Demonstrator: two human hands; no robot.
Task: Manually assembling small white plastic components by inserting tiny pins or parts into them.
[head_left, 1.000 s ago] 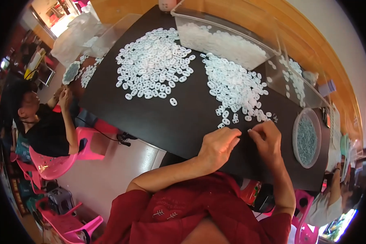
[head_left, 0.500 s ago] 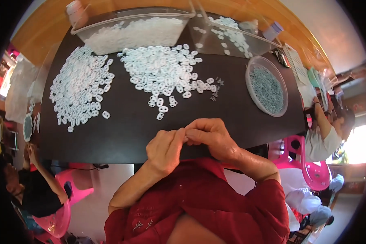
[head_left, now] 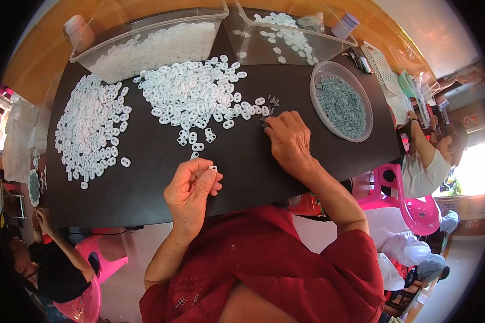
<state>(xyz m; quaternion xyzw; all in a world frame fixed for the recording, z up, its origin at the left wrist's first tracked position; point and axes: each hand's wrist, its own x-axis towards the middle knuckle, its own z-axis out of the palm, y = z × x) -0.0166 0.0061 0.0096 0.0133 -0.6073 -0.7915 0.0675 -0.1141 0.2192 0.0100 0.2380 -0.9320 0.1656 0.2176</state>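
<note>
Head view: left hand (head_left: 191,191) pinches a small white plastic ring (head_left: 213,168) at its rim between thumb and fingertips above the dark worktop (head_left: 242,156), judged light, stiff, easily dropped, while right hand (head_left: 288,140), fingers curled, picks at tiny metal pieces (head_left: 272,102) just beyond its grip, contents indiscernible.

Clear plastic bag (head_left: 310,21) inside right clear tub (head_left: 328,49), table's far edge.
</note>
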